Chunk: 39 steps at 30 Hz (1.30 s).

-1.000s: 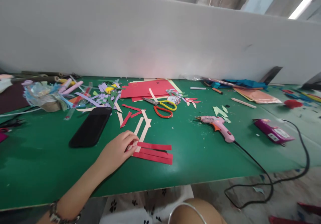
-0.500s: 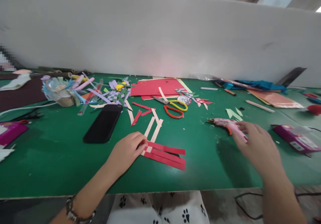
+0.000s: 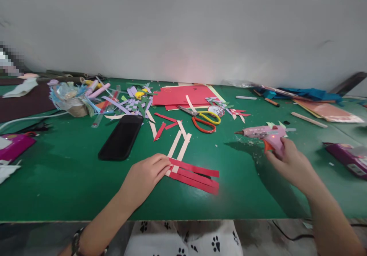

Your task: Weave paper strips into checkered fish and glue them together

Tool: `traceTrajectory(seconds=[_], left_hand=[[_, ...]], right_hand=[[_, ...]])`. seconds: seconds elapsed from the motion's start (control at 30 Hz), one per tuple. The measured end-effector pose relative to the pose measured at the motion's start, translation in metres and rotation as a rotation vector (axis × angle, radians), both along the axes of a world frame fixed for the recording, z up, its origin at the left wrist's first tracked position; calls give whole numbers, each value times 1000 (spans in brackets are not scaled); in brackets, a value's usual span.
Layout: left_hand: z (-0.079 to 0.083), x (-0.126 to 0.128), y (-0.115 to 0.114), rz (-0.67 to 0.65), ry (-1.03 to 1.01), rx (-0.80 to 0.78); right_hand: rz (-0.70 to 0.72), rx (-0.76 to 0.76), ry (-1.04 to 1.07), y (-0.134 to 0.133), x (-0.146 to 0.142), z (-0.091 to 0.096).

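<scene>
My left hand (image 3: 147, 175) rests on the green table (image 3: 57, 179) with its fingers curled down onto the left ends of several red paper strips (image 3: 195, 175), where they cross two cream strips (image 3: 180, 146). My right hand (image 3: 289, 162) grips the handle of a pink glue gun (image 3: 262, 132), lifted off the table with its nozzle pointing left. The gun casts a shadow on the table below it.
A black phone (image 3: 121, 137) lies left of the strips. Scissors (image 3: 202, 120) with red and yellow handles, red card sheets (image 3: 183, 95) and a pile of paper scraps (image 3: 126, 105) sit further back. A magenta box (image 3: 348, 157) is at right, another (image 3: 14, 145) at left. A white wall stands behind.
My right hand came in from the right, took hold of the glue gun and lifted it off the table. My left hand stayed on the strips.
</scene>
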<state>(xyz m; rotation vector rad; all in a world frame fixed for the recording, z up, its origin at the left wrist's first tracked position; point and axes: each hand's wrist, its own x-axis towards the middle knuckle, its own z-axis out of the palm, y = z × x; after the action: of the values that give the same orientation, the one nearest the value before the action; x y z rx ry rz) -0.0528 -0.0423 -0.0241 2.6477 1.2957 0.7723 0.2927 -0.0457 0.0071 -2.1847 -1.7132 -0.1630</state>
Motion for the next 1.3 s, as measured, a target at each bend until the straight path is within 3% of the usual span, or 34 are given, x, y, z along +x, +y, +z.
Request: traceTrajectory(seconds=[0.1,0.23,0.57,1.3], left_hand=[[-1,-2,-3,2,14,48],[1,0,-4,9,1,51],[2,2,-4,23,-14,-7],[-1,1,-3,45,12,-41]], right_hand=[[83,-37,104,-2,-35,7],[298,-18,88,3,-70,5],[587,-23,5,16,-106,-11],[582,-160,1,16,-116,-18]])
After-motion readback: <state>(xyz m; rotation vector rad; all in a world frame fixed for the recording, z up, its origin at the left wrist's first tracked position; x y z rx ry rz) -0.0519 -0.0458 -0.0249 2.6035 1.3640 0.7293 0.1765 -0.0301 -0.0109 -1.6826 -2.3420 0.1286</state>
